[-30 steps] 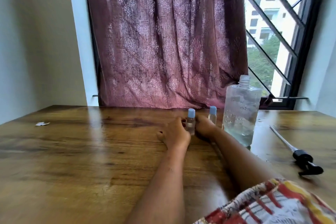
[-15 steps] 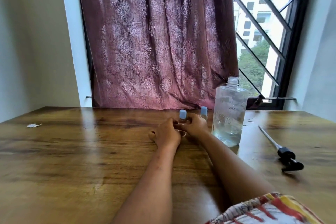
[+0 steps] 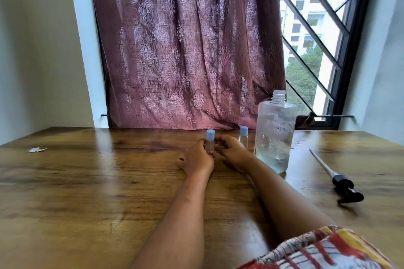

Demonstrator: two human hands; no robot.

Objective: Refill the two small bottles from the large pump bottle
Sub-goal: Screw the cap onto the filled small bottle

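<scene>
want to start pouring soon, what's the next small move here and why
Probably twist the blue cap off the small clear bottle the left hand grips, using the right hand beside it: it is capped, while the large clear bottle already stands open.

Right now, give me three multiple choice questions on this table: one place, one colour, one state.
1. Where is the pump? A on the sill; B on the floor; C on the table, right of the big bottle.
2. Cap colour on the small bottles? A red; B blue; C black.
3. The big bottle's neck? A open; B capped; C corked.
Answers: C, the pump lies flat at the right; B, both caps are pale blue; A, bare threads show on top.
</scene>
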